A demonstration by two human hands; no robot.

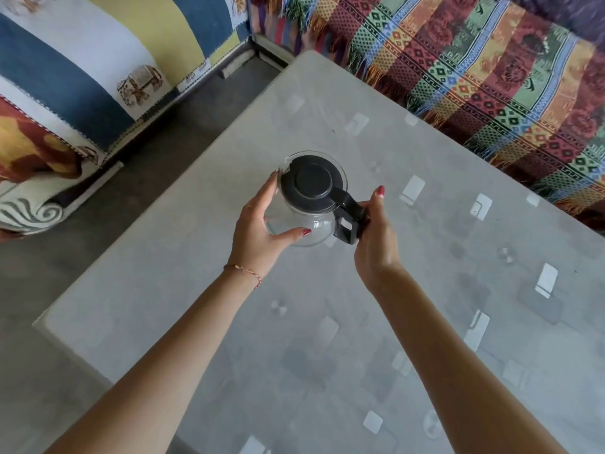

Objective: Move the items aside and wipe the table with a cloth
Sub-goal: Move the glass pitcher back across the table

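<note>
two bare hands hold one glass carafe [302,221] above the grey table [425,322], near its middle. the right hand [376,237] grips the black handle [350,221], which points toward the person and to the right. the left hand [258,227] cups the glass side, fingers curved round it. the carafe stands roughly upright, black lid [312,183] on top, spout facing away to the left. beyond the table lies a striped woven blanket [474,67].
</note>
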